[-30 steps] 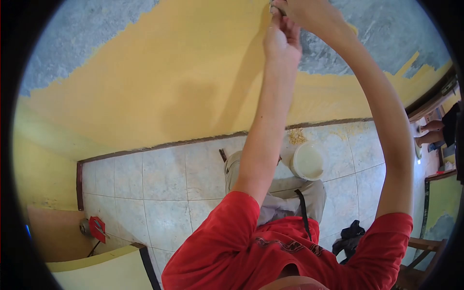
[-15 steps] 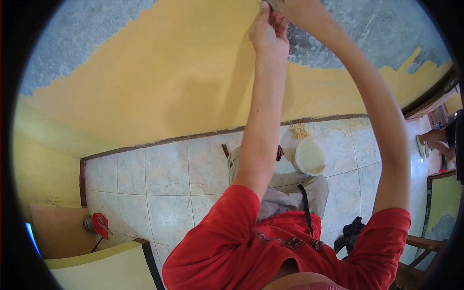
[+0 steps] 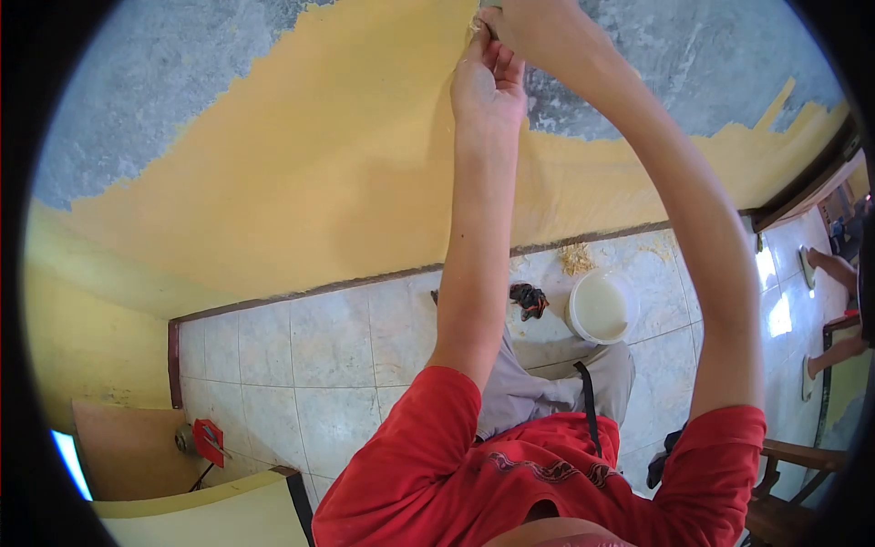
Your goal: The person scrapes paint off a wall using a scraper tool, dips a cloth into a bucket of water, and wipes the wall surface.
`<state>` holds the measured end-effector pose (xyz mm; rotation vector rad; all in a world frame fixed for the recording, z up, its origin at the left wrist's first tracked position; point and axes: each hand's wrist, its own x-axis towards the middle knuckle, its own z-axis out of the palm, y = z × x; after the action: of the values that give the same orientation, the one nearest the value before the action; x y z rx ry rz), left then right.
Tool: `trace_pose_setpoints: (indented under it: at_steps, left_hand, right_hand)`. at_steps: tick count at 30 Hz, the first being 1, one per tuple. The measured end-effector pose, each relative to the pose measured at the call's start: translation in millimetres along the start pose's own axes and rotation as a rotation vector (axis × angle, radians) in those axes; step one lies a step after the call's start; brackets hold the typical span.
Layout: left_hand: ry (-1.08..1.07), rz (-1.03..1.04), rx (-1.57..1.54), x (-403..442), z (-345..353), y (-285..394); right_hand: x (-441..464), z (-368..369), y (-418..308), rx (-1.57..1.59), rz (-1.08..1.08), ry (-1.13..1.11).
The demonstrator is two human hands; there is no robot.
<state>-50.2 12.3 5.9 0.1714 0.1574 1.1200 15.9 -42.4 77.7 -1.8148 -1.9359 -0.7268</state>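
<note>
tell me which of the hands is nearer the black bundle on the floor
Left. The left hand is up by the wall, above the black bundle; the right hand is higher up, farther from it.

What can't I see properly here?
All in the head view:
Whatever is in the right hand: hidden by that hand and the top edge.
Legs: the rest is cut off by the right edge.
Dark bundle: partly behind the right sleeve.
Red thing: too small to name.

Tiled floor [image 3: 333, 345], white bucket [image 3: 573, 312], yellowish scrapings [image 3: 576, 259], dark bundle [image 3: 529, 302]
</note>
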Motion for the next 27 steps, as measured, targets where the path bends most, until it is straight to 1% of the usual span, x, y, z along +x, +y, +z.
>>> trace_pose_setpoints:
  at_steps: [1, 2, 4, 5, 6, 8, 9, 10, 11, 12, 13, 14, 15, 16, 17, 18, 19, 20, 21, 22, 23, 24, 25, 26, 27]
  left_hand:
    - [0.044, 0.039, 0.078, -2, 2, 3]
    - [0.036, 0.049, 0.076, -2, 4, 6]
    - [0.042, 0.107, 0.228, -2, 1, 11]
    - [0.041, 0.115, 0.225, -1, 0, 13]
    - [0.038, 0.121, 0.277, 3, 1, 17]
    - [0.048, 0.142, 0.333, 3, 1, 25]
    - [-0.008, 0.168, 0.425, 1, 1, 33]
    - [-0.066, 0.192, 0.514, 0, 3, 38]
    - [-0.064, 0.203, 0.527, 0, 7, 43]
    - [-0.004, 0.216, 0.634, -4, 10, 45]
    - [0.043, 0.231, 0.744, -3, 18, 50]
    - [0.029, 0.243, 0.746, -2, 29, 51]
    - [0.061, 0.284, 0.869, 1, 29, 55]
    - [0.095, 0.321, 0.988, 1, 32, 57]
    - [0.101, 0.323, 0.995, 3, 38, 62]
    - [0.090, 0.382, 1.087, 5, 44, 66]
    - [0.068, 0.456, 1.180, 7, 53, 73]
    - [0.075, 0.470, 1.183, 8, 59, 79]
    - [0.038, 0.437, 1.325, 5, 59, 84]
    - [-0.020, 0.394, 1.460, 5, 60, 82]
    - [-0.036, 0.391, 1.458, 5, 59, 76]
    - [-0.086, 0.375, 1.408, -1, 59, 73]
    - [-0.136, 0.365, 1.361, -5, 58, 73]
    - [-0.147, 0.292, 1.398, -12, 48, 70]
    - [-0.184, 0.319, 1.501, -9, 22, 68]
  right_hand:
    - [-4, -3, -4, 0.185, 0.120, 0.032]
    - [-3, -6, -7, 0.372, 0.236, 0.068]
    - [-1, 11, -2, 0.376, 0.263, 0.110]
    - [0, 22, 2, 0.378, 0.301, 0.143]
    - [3, 28, 7, 0.379, 0.290, 0.149]
    - [5, 38, 8, 0.520, 0.382, 0.069]
    - [3, 42, 2, 0.538, 0.374, 0.069]
    - [0, 47, -4, 0.659, 0.474, 0.150]
    - [-2, 50, -10, 0.783, 0.581, 0.235]
    - [-6, 50, -16, 0.796, 0.573, 0.229]
    - [-4, 46, -19, 0.877, 0.630, 0.209]
    - [-2, 40, -17, 0.949, 0.686, 0.192]
    - [-3, 39, -21, 0.957, 0.687, 0.193]
    - [-2, 38, -24, 1.052, 0.743, 0.225]
    - [1, 39, -32, 1.151, 0.799, 0.255]
    - [7, 42, -42, 1.342, 0.864, 0.309]
    - [6, 34, -45, 1.353, 0.858, 0.308]
    - [6, 25, -48, 1.329, 0.862, 0.314]
    - [4, 25, -52, 1.304, 0.875, 0.313]
    - [2, 24, -52, 1.478, 0.876, 0.276]
    - [-1, 28, -47, 1.470, 0.878, 0.290]
    - [-1, 44, -41, 1.579, 0.852, 0.310]
    - [-3, 45, -39, 1.694, 0.816, 0.332]
    - [-18, 50, -36, 1.713, 0.696, 0.305]
    - [-48, 50, -38, 1.724, 0.582, 0.275]
